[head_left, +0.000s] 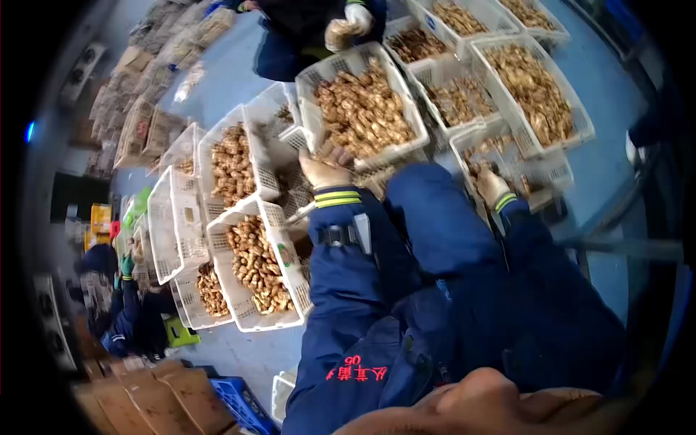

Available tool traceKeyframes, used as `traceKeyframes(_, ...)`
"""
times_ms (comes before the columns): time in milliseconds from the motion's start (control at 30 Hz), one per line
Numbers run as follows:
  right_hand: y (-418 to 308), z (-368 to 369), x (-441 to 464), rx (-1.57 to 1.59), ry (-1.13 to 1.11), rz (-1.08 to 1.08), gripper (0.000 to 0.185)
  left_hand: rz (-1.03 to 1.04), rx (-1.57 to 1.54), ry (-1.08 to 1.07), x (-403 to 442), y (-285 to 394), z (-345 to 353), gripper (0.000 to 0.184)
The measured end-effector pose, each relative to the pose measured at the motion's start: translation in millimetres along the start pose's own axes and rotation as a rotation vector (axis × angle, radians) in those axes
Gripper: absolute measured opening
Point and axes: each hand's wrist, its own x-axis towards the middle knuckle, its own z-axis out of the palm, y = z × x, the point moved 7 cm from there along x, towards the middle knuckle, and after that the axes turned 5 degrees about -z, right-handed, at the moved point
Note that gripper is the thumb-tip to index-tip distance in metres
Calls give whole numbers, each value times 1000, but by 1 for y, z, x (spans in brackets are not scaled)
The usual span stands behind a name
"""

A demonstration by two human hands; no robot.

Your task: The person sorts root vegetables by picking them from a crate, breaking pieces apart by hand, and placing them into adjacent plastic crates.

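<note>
My left hand (324,171) is at the near edge of a white crate (310,116) full of brown mushrooms (362,109). Its thumb points up, and its fingers curl around something brown and blurred. Further right, my right hand (493,186) reaches down into another white crate (552,170), which holds scattered mushrooms (500,145). The fingers there are bent and pressed together among dark pieces, and what they hold is hidden. Both wrists show dark blue cuffs with yellow stripes.
More crates of mushrooms stand left (250,268) and upper right (533,90). A person with a white glove (358,18) is across from me. Another person (130,312) with green gloves is at lower left. Cardboard boxes (167,399) and a blue crate (239,406) lie below.
</note>
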Motion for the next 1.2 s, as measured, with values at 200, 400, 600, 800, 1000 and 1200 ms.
traceKeyframes(200, 6, -18, 16, -43, 26, -28, 70, -128, -188, -153, 12, -21, 15, 59)
traceKeyframes(400, 25, -36, 55, 63, -38, -77, 67, -145, -146, -148, 23, -30, 15, 54)
traceKeyframes(600, -20, 20, 13, 422, -453, -136, 19, -152, -130, -160, 32, -36, 11, 53)
traceKeyframes(800, -72, 32, 4, 353, -418, -167, 21, -176, -135, -218, 35, -40, 16, 52)
traceKeyframes(1000, -176, -6, 21, 565, -59, -529, 34, -219, -245, -407, 30, -46, 34, 62)
traceKeyframes(1200, -181, 136, -30, -3, -204, -563, 54, -179, -188, -221, 16, -51, 52, 58)
